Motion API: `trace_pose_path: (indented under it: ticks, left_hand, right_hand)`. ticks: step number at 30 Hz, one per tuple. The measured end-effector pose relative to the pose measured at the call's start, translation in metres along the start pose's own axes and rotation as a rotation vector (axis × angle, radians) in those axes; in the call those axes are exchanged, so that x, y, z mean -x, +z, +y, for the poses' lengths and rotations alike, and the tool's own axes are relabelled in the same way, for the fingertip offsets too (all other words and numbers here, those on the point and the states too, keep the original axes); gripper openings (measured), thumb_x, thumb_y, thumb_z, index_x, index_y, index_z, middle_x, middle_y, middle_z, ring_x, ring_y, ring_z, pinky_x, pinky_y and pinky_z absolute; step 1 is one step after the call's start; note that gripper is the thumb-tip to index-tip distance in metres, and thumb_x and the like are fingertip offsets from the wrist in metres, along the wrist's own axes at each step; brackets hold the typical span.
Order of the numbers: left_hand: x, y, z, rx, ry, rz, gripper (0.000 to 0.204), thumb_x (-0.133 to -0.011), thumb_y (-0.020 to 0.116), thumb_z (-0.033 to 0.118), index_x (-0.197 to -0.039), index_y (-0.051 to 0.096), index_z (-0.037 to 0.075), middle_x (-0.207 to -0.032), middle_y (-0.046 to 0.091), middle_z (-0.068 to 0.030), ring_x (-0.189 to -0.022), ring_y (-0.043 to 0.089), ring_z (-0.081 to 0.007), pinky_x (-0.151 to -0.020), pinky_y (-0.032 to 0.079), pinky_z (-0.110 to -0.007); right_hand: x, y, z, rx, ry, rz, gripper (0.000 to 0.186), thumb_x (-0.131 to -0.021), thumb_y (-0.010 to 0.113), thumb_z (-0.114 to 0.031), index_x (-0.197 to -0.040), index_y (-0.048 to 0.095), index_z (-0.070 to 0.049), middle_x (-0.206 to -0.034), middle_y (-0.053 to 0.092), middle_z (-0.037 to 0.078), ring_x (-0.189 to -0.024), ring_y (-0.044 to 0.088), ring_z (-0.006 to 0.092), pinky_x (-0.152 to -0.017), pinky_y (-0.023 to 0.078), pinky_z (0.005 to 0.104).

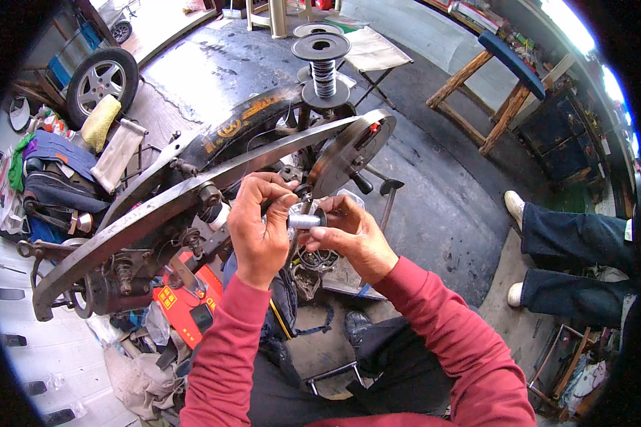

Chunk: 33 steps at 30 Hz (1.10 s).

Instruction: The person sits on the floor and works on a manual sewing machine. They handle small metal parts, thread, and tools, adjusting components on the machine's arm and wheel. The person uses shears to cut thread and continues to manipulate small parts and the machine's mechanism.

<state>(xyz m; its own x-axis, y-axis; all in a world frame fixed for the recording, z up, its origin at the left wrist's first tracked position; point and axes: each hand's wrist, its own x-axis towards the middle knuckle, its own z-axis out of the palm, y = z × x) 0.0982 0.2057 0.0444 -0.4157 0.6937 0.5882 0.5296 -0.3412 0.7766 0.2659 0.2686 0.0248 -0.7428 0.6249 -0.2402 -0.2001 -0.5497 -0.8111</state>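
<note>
A small thread spool [305,221] with dark ends and pale grey thread sits between my two hands in front of the machine. My left hand [258,224] is closed around its left end, which the thumb and palm hide. On the right, the thumb and fingers of my right hand [352,238] pinch the dark end. Just beyond my hands stands a hand-cranked sewing machine [192,186] with a long curved metal arm. Its round handwheel [352,153] is at the arm's right end, and a large upright thread spool [324,77] rises behind.
A red box [190,302] lies below the machine on the left. Bags and cloth [60,174] pile up near a car wheel [102,85]. A wooden stool [509,107] and a folding stool [374,51] stand farther off. Another person's legs [577,263] are at right.
</note>
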Motion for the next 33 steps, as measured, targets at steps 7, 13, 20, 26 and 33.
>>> trace_pose_path:
  ticks: [7,13,20,26,33]
  left_hand:
    - [0.0,-0.001,0.0,0.004,-0.02,-0.007,0.011,-0.091,0.068,-0.005,-0.089,0.058,0.0,-0.095,0.064,-0.0122,-0.09,0.07,-0.0237,-0.083,0.057,-0.034]
    - [-0.001,0.0,0.001,0.008,-0.011,-0.012,0.012,-0.091,0.069,-0.004,-0.089,0.058,-0.001,-0.096,0.064,-0.0121,-0.09,0.069,-0.0236,-0.083,0.056,-0.034]
    - [-0.001,0.0,0.002,-0.024,-0.01,-0.014,0.014,-0.091,0.07,-0.003,-0.088,0.057,0.0,-0.094,0.064,-0.0118,-0.091,0.069,-0.0233,-0.083,0.055,-0.034]
    - [-0.001,0.0,0.0,0.006,-0.022,-0.007,0.014,-0.091,0.069,-0.003,-0.088,0.057,0.0,-0.094,0.064,-0.0118,-0.09,0.068,-0.0231,-0.083,0.055,-0.034]
    - [0.0,0.001,-0.001,0.057,-0.024,0.0,0.011,-0.093,0.067,-0.005,-0.088,0.057,-0.001,-0.095,0.063,-0.0112,-0.091,0.069,-0.0212,-0.085,0.056,-0.033]
  right_hand:
    - [0.008,-0.002,-0.02,0.191,-0.048,0.054,0.038,-0.091,0.082,-0.025,-0.114,0.063,-0.002,-0.085,0.066,0.002,-0.069,0.059,0.0078,-0.062,0.051,0.0271]
    - [0.005,-0.011,-0.015,1.014,-0.165,0.142,0.059,-0.095,0.071,-0.055,-0.11,0.067,0.003,-0.081,0.07,0.014,-0.066,0.066,0.018,-0.061,0.05,0.0367]
    - [0.009,0.003,-0.023,0.598,-0.201,-0.023,0.038,-0.104,0.064,-0.029,-0.13,0.066,-0.001,-0.088,0.065,0.001,-0.075,0.053,0.0051,-0.064,0.043,0.0239]
    - [0.006,0.004,-0.006,0.214,0.045,-0.334,0.055,-0.098,0.067,-0.016,-0.149,0.05,-0.002,-0.089,0.063,0.001,-0.066,0.052,0.007,-0.059,0.043,0.0252]
    - [0.027,0.014,-0.067,1.305,0.005,-0.494,0.026,-0.098,0.067,-0.023,-0.093,0.073,0.002,-0.075,0.067,0.021,-0.067,0.062,0.0227,-0.069,0.052,0.0421]
